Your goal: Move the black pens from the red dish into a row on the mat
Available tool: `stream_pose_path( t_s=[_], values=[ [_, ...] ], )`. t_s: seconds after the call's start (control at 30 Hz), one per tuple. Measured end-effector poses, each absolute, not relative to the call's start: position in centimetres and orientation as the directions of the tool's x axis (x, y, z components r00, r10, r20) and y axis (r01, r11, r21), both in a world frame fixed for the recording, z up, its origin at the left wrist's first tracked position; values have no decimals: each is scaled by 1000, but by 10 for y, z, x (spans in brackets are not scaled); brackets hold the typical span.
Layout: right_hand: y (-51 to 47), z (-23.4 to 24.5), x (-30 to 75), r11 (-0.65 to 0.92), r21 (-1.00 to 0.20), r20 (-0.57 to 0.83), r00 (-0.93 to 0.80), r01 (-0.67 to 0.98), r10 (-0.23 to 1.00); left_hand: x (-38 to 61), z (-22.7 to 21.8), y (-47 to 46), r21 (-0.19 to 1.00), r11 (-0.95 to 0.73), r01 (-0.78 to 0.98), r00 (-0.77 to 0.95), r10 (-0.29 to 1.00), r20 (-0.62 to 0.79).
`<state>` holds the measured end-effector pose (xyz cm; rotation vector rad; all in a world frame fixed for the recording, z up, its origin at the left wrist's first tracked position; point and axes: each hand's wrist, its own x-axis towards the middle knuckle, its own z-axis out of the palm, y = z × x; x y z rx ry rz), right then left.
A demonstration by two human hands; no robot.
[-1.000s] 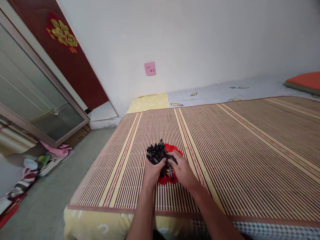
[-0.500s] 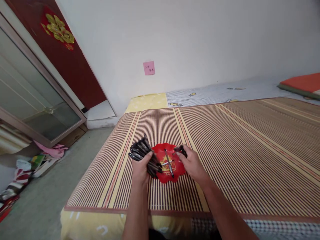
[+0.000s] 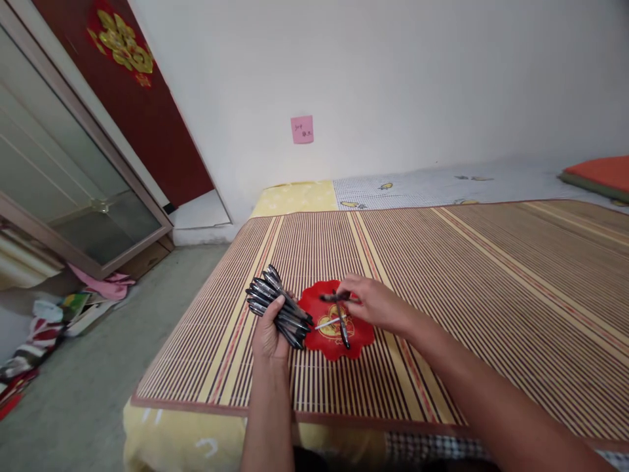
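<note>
A thick bundle of black pens [image 3: 272, 298] is gripped in my left hand [image 3: 270, 334], its thumb pressed across them. The pens fan out toward the upper left, beside a red scalloped plate [image 3: 361, 341] with a gold design. My right hand [image 3: 363, 298] is over the plate's far right part, its fingers closed on a dark pen [image 3: 331, 297] that looks blurred. Another black pen [image 3: 344, 333] lies tilted on the plate, its upper end close under the right fingers. A thin white stick [image 3: 329, 322] rests across the plate's middle, partly crossed by that pen.
The plate sits on a striped woven mat [image 3: 457, 328] spread over a bed. An orange folded cloth [image 3: 602, 174] lies at the far right. A pink note [image 3: 301, 130] is stuck on the wall. Clutter [image 3: 46, 334] and a glass-panelled door [image 3: 73, 164] are at the left.
My right hand has moved left and slightly up over the plate, carrying the dark pen. The left hand's bundle has shifted a little left and turned. The view has shifted slightly.
</note>
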<state>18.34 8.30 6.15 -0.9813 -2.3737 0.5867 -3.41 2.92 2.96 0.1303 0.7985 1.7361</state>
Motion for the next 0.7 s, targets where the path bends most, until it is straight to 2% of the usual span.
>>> stream_pose_path(
  t_s=[0.1,0.17,0.23,0.37,0.47,0.57,0.63,0.7],
  values=[
    [80,51,173,716,-419,169,-726,559,666,-36,28,29,554,-83,-828,-304,897,-321],
    [77,42,165,727,-356,128,-740,588,661,-37,26,28,541,-59,-839,-274,905,-326],
    [77,35,159,714,-326,112,-725,620,680,-38,25,27,530,-44,-847,-250,913,-324],
    [79,26,156,697,-339,108,-710,632,696,-39,24,27,540,-36,-841,-252,910,-331],
    [81,28,162,671,-429,162,-679,605,716,-42,23,27,542,-28,-840,-244,912,-330],
    [78,36,168,573,-623,236,-570,533,787,-45,23,26,531,-40,-847,-234,923,-304],
    [75,40,169,479,-743,220,-506,468,834,-46,23,26,527,-45,-849,-237,923,-303],
    [73,38,167,379,-818,144,-484,432,863,-44,25,26,527,-54,-848,-254,915,-315]
  ],
)
